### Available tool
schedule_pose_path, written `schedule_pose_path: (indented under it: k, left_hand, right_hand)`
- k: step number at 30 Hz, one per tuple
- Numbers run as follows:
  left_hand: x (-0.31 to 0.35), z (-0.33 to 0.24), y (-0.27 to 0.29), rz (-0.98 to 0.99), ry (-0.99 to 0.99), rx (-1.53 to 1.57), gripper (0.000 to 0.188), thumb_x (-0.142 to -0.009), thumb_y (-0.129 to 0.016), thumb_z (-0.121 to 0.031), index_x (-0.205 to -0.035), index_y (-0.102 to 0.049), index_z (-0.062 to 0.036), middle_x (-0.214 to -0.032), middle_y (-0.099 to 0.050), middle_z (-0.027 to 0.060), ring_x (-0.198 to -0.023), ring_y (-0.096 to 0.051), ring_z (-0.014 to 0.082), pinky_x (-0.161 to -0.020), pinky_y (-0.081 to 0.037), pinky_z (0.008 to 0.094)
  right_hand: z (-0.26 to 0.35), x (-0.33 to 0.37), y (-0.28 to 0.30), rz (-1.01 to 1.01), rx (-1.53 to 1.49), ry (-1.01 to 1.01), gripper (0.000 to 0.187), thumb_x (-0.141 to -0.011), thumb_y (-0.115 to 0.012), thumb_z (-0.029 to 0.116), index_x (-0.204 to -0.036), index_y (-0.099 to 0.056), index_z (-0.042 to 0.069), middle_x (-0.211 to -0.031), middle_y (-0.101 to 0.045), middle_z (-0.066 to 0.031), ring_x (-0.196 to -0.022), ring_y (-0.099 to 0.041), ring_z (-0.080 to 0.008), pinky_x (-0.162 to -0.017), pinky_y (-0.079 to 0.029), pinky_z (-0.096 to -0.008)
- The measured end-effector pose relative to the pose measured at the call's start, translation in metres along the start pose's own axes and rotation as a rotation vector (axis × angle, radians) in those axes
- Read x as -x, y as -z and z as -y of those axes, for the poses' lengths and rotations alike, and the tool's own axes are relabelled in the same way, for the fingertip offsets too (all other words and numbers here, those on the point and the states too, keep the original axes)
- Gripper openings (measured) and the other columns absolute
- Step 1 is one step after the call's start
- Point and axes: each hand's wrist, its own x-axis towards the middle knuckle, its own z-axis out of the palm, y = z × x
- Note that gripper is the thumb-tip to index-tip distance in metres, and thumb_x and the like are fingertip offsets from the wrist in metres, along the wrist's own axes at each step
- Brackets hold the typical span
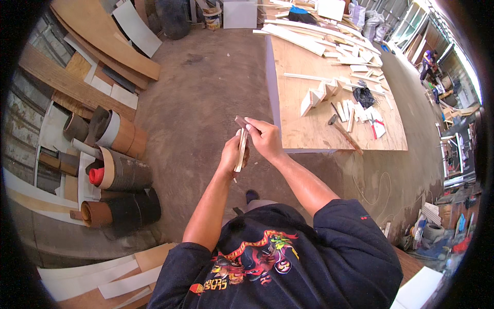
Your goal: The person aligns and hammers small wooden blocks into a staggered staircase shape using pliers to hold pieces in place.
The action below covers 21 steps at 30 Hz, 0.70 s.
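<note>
In front of my body, my left hand [231,152] is closed around a short, pale wooden strip [240,157] held nearly upright. My right hand [265,139] pinches a small, flat brown piece [240,121] against the strip's far end. It looks like folded sandpaper, but its kind is not certain. Both hands are over the floor, left of the table's near corner. Something brown shows behind the strip by my left palm, too hidden to name.
On my right stands a plywood-topped table [296,59] with a hammer [343,133], zigzag wooden pieces [320,95], a black plastic bag [364,97] and several offcuts. Rolled sheets [126,172] and leaning boards [110,44] line the left. Another person [428,66] is far right.
</note>
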Motion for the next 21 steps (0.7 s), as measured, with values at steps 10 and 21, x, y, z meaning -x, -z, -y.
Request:
schedule_pose_path:
  k: [10, 21]
  left_hand:
    - [-0.02, -0.044, 0.083, 0.155, 0.034, 0.024, 0.035, -0.103, -0.038, -0.036, -0.082, -0.053, -0.0139, -0.057, -0.047, -0.0019, -0.041, -0.041, 0.0107, -0.035, -0.031, 0.0265]
    - [0.004, -0.075, 0.164, 0.274, 0.093, -0.147, 0.035, -0.103, -0.037, -0.035, -0.08, -0.052, -0.0138, -0.057, -0.045, -0.0018, -0.041, -0.039, 0.0099, -0.035, -0.03, 0.0268]
  right_hand:
    - [0.043, -0.012, -0.08, -0.15, 0.115, -0.03, 0.022, -0.088, -0.066, 0.007, -0.108, -0.072, 0.0, -0.095, -0.072, -0.0207, -0.081, -0.071, -0.0312, -0.067, -0.055, -0.0358]
    - [0.085, -0.001, -0.161, -0.26, 0.256, -0.017, 0.02, -0.089, -0.065, 0.008, -0.108, -0.073, 0.002, -0.088, -0.072, -0.0181, -0.074, -0.07, -0.0295, -0.062, -0.053, -0.0359]
